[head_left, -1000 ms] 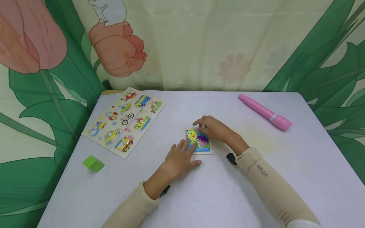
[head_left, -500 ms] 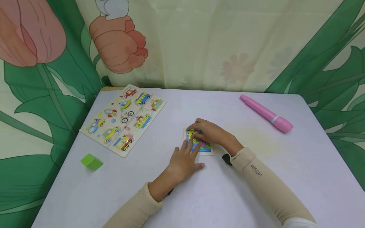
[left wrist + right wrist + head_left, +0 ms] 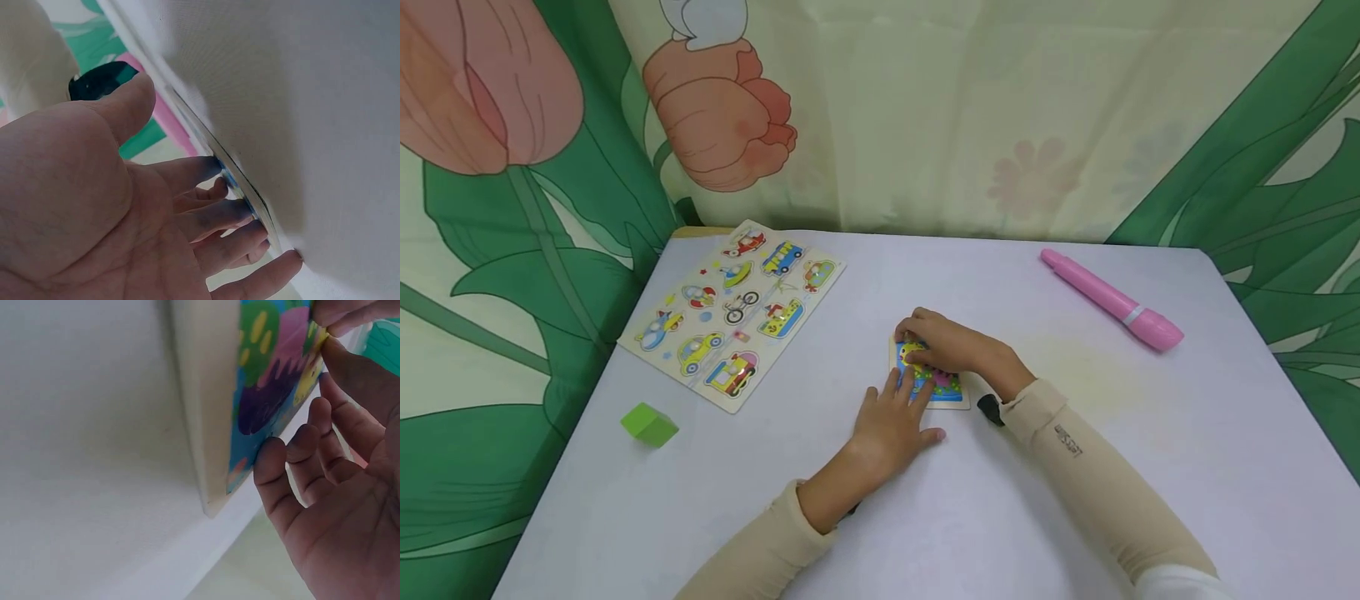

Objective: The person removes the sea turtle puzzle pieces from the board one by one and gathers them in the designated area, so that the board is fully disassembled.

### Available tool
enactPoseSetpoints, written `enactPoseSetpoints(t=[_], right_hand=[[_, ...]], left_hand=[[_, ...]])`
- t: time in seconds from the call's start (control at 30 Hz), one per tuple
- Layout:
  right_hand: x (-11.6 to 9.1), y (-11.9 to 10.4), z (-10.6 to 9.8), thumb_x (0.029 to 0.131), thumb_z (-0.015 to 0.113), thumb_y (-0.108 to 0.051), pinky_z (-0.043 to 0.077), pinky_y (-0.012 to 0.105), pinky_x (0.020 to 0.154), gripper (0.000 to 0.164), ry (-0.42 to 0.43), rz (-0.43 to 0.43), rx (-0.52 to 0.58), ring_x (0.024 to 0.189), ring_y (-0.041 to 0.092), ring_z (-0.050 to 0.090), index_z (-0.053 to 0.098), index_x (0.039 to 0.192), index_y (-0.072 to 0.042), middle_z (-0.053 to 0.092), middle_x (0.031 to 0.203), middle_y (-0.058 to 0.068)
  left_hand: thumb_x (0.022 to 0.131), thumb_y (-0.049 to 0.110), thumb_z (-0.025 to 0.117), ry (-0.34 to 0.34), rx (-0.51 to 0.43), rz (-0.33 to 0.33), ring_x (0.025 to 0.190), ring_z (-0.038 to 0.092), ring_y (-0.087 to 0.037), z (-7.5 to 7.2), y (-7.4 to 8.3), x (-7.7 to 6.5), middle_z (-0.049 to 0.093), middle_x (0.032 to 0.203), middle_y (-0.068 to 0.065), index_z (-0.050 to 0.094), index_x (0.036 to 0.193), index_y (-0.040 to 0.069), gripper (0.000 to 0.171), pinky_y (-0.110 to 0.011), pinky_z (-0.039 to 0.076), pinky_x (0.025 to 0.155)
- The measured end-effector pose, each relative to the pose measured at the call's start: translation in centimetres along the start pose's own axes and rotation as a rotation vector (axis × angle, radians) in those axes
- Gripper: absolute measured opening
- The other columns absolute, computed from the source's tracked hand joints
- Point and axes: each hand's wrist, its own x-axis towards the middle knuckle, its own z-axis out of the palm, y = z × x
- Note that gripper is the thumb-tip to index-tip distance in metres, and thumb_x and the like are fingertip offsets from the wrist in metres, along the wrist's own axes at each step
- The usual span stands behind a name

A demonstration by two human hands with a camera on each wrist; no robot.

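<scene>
A small square picture puzzle lies flat at the middle of the table, with a yellow and purple animal on a blue ground in a pale wooden frame. My left hand rests spread on its near left part, fingers straight and thumb out to the side. From the far right, my right hand covers its upper part. The right wrist view shows the right thumb on the yellow area and the curled fingers along the far edge of the puzzle. Left fingertips meet the puzzle's face in the left wrist view.
A larger wooden vehicle puzzle board lies at the back left. In front of it sits a green block. A pink toy microphone lies at the back right. A printed curtain hangs behind the table.
My right hand has moved left and in over the puzzle's upper part, its thumb and fingers closing down there. The left hand stays on the puzzle. The head view has shifted slightly.
</scene>
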Motion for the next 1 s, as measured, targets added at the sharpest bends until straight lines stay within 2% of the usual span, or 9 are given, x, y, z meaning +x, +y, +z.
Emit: enactPoseSetpoints(t=[0.27, 0.67, 1.0], right_hand=[[0.23, -0.11, -0.39, 0.099, 0.069, -0.010, 0.046, 0.043, 0.100, 0.024, -0.039, 0.017, 0.029, 0.110, 0.027, 0.053, 0.063, 0.122, -0.006, 0.055, 0.115, 0.011], [0.51, 0.39, -0.26, 0.100, 0.067, -0.010, 0.044, 0.043, 0.101, 0.024, -0.066, 0.011, 0.069, 0.111, 0.026, 0.052, 0.060, 0.123, -0.005, 0.055, 0.117, 0.010], [0.48, 0.52, -0.40, 0.100, 0.068, -0.012, 0.042, 0.043, 0.102, 0.025, -0.069, 0.028, 0.099, 0.113, 0.027, 0.049, 0.060, 0.124, -0.007, 0.054, 0.118, 0.010]], left_hand=[[0.102, 0.061, 0.048, -0.004, -0.006, -0.004, 0.151, 0.031, -0.028, -0.02, 0.12, 0.03, 0.032, 0.165, -0.012, 0.037, 0.161, 0.019, 0.073, -0.046, 0.040, 0.110], [0.102, 0.061, 0.048, 0.017, 0.018, 0.014, 0.149, 0.034, -0.028, 0.10, 0.14, 0.06, 0.035, 0.163, -0.012, 0.040, 0.159, 0.018, 0.072, -0.047, 0.042, 0.107], [0.103, 0.061, 0.046, 0.014, 0.065, 0.019, 0.150, 0.033, -0.028, 0.16, 0.10, 0.02, 0.034, 0.164, -0.012, 0.036, 0.161, 0.019, 0.073, -0.046, 0.042, 0.107]])
